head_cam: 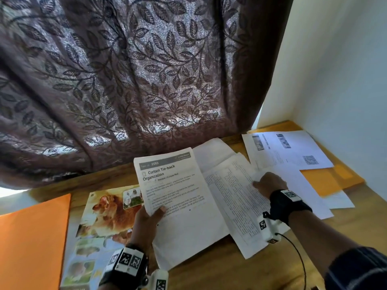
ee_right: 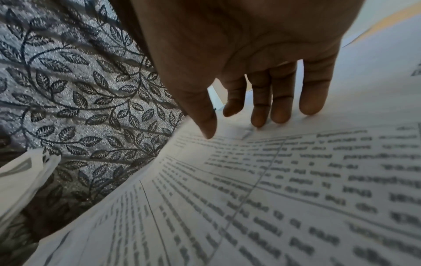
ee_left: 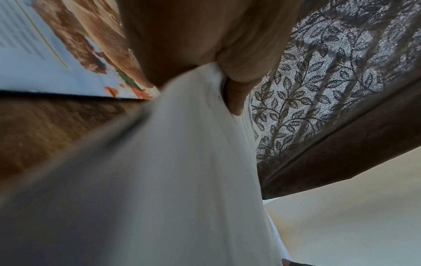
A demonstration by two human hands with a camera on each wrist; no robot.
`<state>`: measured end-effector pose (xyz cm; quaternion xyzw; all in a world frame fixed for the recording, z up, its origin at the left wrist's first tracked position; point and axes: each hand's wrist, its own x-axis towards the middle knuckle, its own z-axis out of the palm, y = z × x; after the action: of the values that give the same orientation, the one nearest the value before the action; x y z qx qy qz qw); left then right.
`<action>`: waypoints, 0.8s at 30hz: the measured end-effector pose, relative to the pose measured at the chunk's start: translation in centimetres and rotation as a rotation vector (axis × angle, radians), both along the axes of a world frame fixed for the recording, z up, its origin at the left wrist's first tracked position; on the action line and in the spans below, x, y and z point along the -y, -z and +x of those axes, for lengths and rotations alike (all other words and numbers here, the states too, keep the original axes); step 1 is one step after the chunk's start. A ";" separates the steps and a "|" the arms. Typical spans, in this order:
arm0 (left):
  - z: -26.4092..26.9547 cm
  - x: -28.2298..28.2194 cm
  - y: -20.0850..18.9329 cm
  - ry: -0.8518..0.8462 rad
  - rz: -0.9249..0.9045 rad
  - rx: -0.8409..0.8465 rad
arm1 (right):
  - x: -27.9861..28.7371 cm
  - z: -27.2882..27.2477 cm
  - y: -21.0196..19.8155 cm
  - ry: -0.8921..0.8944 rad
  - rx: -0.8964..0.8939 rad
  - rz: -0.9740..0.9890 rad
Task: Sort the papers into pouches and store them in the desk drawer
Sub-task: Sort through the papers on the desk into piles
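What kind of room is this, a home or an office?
Most likely a home study corner, though I can't be certain. A wooden desk sits against a plain wall, a brown leaf-patterned curtain hangs behind it, and printed sheets and orange pouches lie spread across it.

The wooden surface (head_cam: 219, 268) carried an orange folder (head_cam: 31, 237) at the left with a cat picture sheet (head_cam: 104, 210) beside it. White printed papers (head_cam: 236, 197) lay spread across the middle, and more sheets (head_cam: 289, 149) overlapped yellow envelopes (head_cam: 326, 181) at the right.
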<state>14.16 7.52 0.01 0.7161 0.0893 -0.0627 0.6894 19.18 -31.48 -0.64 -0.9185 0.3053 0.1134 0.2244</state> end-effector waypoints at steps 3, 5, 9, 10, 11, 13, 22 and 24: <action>0.0 -0.1 0.3 -0.013 0.013 -0.010 | 0.2 -0.1 -0.4 0.009 0.049 0.002; -0.1 -0.1 0.5 -0.016 0.017 -0.008 | 0.2 -0.2 -0.5 -0.011 0.043 -0.036; -0.3 0.3 0.4 -0.018 0.011 -0.007 | 0.0 0.3 -0.9 -0.073 -0.036 -0.113; -0.3 0.4 0.4 -0.014 0.010 -0.003 | 0.1 0.5 -0.9 -0.072 -0.051 -0.112; -0.3 0.5 0.4 -0.009 0.011 0.002 | 0.3 0.8 -0.9 -0.064 -0.064 -0.110; -0.3 0.6 0.4 -0.012 0.009 0.015 | 0.7 1.2 -0.5 -0.055 -0.062 -0.098; -0.8 1.4 -0.1 -0.030 -0.018 0.051 | 1.7 0.9 -1.4 -0.081 0.149 0.170; -0.8 1.5 -0.1 -0.036 -0.025 0.048 | 2.1 0.6 -1.6 -0.119 0.147 0.220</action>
<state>13.40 6.05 0.11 0.7072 0.0850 -0.0341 0.7011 19.83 -33.55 0.92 -0.9107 0.2190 0.0916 0.3381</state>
